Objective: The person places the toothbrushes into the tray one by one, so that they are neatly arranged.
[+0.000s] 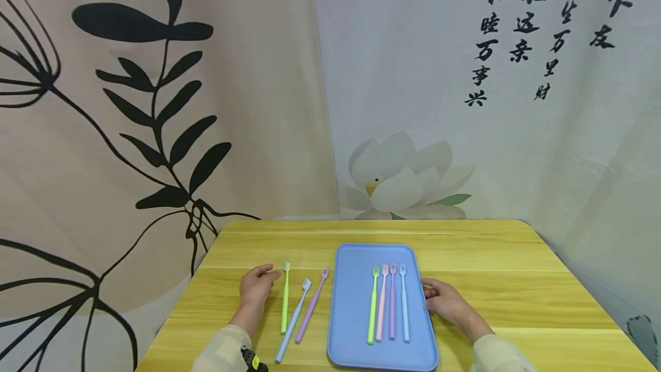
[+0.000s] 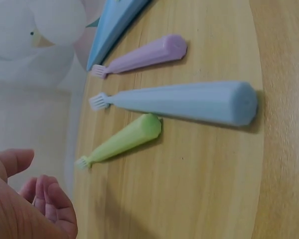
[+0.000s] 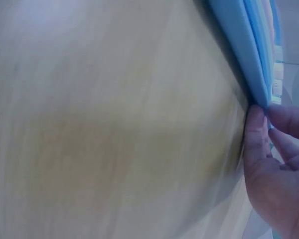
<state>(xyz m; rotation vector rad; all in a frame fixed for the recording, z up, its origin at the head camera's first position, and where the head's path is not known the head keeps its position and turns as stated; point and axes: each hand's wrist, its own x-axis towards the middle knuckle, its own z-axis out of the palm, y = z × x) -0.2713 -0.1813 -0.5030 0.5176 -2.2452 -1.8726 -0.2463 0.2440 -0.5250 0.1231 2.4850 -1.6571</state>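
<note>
My left hand [image 1: 254,289] hovers beside the head of a green toothbrush [image 1: 285,306] lying on the table. Its fingers bend loosely with nothing between them, as the left wrist view also shows. To the right of that brush lie a blue toothbrush [image 1: 293,322] and a purple toothbrush [image 1: 312,307]. With thumb and fingers, my right hand [image 1: 448,302] pinches the right rim of a blue tray [image 1: 351,280]. Side by side in the tray are a green toothbrush [image 1: 372,312], a pink toothbrush [image 1: 381,310], a purple toothbrush [image 1: 392,309] and a light blue toothbrush [image 1: 405,310].
The wooden table [image 1: 516,280] runs back to a printed curtain [image 1: 268,102] with plants, a lotus and writing. A dark band with a yellow patch [image 1: 255,361] sits at the left sleeve. The tray stands right of the three loose brushes.
</note>
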